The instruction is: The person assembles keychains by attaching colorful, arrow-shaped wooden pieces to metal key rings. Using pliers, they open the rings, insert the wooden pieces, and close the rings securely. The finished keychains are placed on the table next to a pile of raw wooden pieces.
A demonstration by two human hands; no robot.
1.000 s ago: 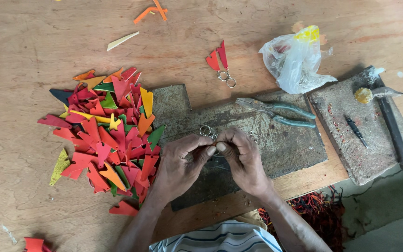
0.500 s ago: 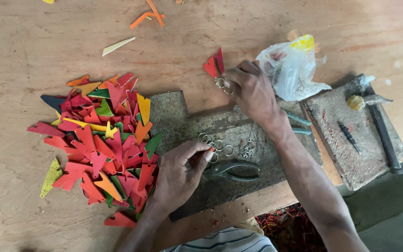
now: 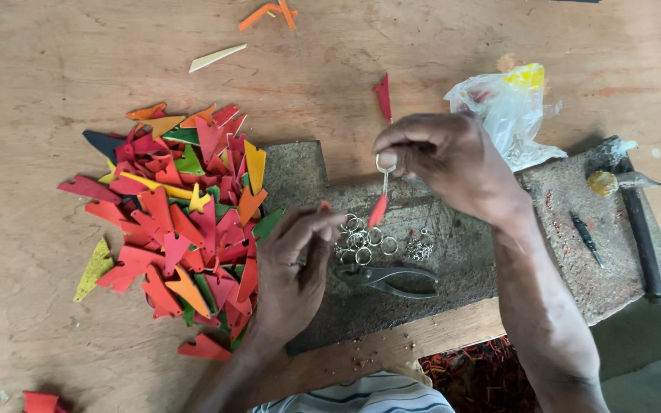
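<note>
Pinched in our right hand (image 3: 453,157), a keyring with its red leather tag (image 3: 379,208) hangs finished above loose rings (image 3: 361,241) (left hand (image 3: 292,264) half-curled, empty), the cut-out pile (image 3: 185,214) still large.

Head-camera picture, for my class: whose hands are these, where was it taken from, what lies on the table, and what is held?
The camera sits on a person's head and looks down at that person's own two bare hands. The right hand pinches a small metal ring with a red pointed tag hanging from it. The left hand is raised beside loose silver metal rings; whether it holds anything is unclear. On the wooden table lie a heap of red, orange, yellow and green pointed cut-outs, dark metal pliers, a grey stone slab, a crumpled clear plastic bag and a hammer.
</note>
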